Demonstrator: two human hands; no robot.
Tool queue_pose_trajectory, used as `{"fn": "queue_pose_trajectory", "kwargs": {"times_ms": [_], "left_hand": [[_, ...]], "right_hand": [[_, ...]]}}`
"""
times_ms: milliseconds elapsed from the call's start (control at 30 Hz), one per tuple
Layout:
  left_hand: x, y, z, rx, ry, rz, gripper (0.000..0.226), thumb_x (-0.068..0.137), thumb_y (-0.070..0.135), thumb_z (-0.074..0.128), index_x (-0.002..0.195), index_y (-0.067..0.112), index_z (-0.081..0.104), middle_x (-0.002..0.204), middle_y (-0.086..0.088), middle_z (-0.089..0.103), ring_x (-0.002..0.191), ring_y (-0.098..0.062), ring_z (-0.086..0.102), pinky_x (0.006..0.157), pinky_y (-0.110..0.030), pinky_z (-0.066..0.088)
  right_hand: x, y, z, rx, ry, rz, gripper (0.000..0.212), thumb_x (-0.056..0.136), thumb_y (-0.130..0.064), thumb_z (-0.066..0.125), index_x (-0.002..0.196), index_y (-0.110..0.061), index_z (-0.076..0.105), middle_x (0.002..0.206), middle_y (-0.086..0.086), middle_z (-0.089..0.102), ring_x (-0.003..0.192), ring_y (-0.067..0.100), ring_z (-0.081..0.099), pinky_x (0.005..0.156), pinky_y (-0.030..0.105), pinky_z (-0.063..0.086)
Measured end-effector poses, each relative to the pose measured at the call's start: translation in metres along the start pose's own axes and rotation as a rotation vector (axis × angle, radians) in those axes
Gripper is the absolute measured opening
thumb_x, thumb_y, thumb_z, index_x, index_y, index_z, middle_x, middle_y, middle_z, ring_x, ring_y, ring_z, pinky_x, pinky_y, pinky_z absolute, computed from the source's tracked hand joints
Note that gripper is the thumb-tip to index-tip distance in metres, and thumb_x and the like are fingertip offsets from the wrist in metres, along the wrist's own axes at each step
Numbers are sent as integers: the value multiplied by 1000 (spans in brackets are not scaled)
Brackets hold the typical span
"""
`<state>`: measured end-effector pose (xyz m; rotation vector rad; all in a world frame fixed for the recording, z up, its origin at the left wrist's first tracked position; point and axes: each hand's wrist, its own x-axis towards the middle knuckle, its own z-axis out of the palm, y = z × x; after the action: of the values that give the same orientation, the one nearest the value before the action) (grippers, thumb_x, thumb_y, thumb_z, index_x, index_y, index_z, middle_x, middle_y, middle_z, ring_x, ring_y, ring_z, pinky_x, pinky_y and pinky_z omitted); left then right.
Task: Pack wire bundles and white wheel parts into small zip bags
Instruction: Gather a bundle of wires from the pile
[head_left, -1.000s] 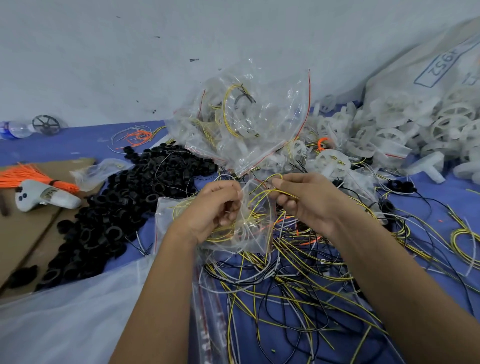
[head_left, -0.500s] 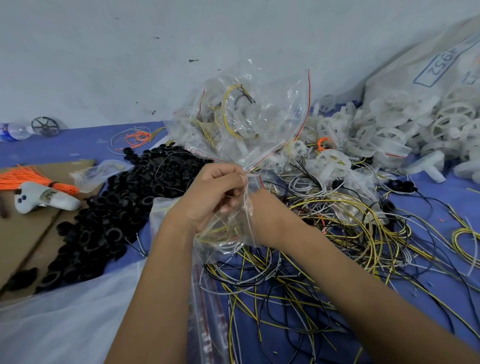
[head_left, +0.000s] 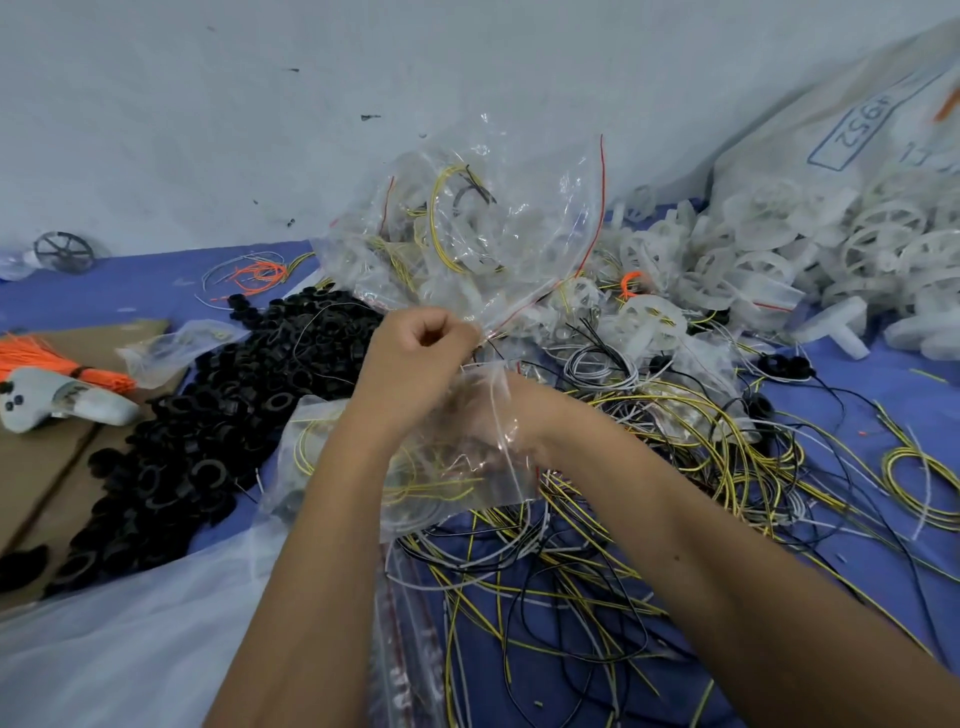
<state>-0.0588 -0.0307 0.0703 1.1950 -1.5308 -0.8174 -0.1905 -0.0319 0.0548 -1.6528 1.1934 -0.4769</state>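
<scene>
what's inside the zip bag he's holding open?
The right hand is pushed into the zip bag, with yellow wire loops showing through the film. The left hand pinches its rim. Right fingers are hidden; no wheel part is discernible.

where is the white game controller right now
Head view, far left: the white controller lies on the cardboard, beside the orange wire bundle, left of the black ring pile.

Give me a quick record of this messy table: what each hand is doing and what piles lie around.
left hand: pinches the mouth of the small zip bag
right hand: inside the bag, seen through the plastic; grip cannot be told
bag contents: yellow wires
loose wires: yellow, black and white tangle on the blue table
black rings: heap on the left
white wheel parts: heap at far right
filled bags: stacked behind the hands
</scene>
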Motion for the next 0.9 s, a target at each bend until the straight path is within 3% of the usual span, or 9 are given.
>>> {"fn": "queue_pose_trajectory", "kwargs": {"times_ms": [100, 200, 267, 400, 500, 600, 667, 800, 900], "left_hand": [[-2, -10, 6, 169, -93, -21, 57, 93, 46, 67, 68, -3, 53, 59, -8, 46, 54, -16, 42, 59, -31, 37], [-2, -12, 20, 344, -178, -37, 54, 90, 57, 67, 65, 11, 60, 55, -1, 56, 53, -12, 52, 58, -31, 42], [-2, -12, 27, 422, -214, -31, 53, 90, 58, 66, 63, 14, 57, 54, 5, 52, 52, -11, 47, 56, -29, 36], [2, -14, 25, 456, -282, -38, 39, 90, 27, 71, 61, 5, 58, 49, 7, 50, 47, -8, 41, 52, -26, 33], [1, -15, 24, 388, -299, -85, 34, 87, 18, 68, 59, 1, 58, 45, 3, 50, 43, -12, 42, 48, -23, 34], [-2, -17, 31, 130, -140, -166, 32, 87, 10, 61, 55, 8, 59, 43, 0, 52, 36, -12, 44, 40, -17, 33], [-4, -21, 40, -26, -14, -221, 30, 87, 11, 60, 57, 12, 58, 49, -8, 55, 40, -16, 45, 39, -19, 30], [-10, -31, 60, -85, 30, -248, 23, 89, 19, 60, 71, 4, 60, 65, -22, 60, 56, -21, 53, 52, -30, 40], [-13, -38, 67, -64, 37, -194, 32, 92, 28, 60, 73, 1, 57, 72, -27, 57, 59, -22, 52, 60, -40, 43]], "right_hand": [[-10, 9, -5, 396, 65, 11, 5, 91, 1, 65, 87, 4, 67, 63, 8, 61, 48, 16, 57, 44, 26, 47], [-10, 26, -8, 251, 333, 1, 10, 85, 2, 61, 83, 5, 70, 71, 23, 70, 56, 28, 65, 52, 40, 55], [-9, 31, -7, 133, 446, -42, 17, 80, 5, 51, 77, 6, 68, 74, 33, 67, 60, 33, 64, 54, 51, 53], [-9, 37, -9, -46, 419, -30, 36, 71, 8, 51, 44, -14, 60, 40, 0, 55, 37, 10, 50, 41, 19, 36], [-9, 35, -14, -245, 395, -54, 46, 79, 1, 57, 39, -21, 58, 34, -5, 48, 33, 4, 45, 36, 11, 30], [-13, 30, -26, -383, 361, -173, 24, 85, -21, 72, 62, -18, 72, 48, -4, 59, 46, 2, 50, 45, 15, 35], [-14, 31, -42, -355, 435, -173, 13, 85, -22, 74, 76, -14, 79, 62, 0, 71, 55, 5, 63, 53, 21, 46], [-13, 43, -83, -608, 867, -23, 12, 88, -14, 64, 90, -10, 76, 87, 12, 73, 84, 30, 68, 72, 34, 54], [-11, 59, -100, -838, 809, 188, 37, 89, -33, 72, 119, -13, 62, 118, 14, 59, 104, 39, 61, 80, 40, 50]]}}
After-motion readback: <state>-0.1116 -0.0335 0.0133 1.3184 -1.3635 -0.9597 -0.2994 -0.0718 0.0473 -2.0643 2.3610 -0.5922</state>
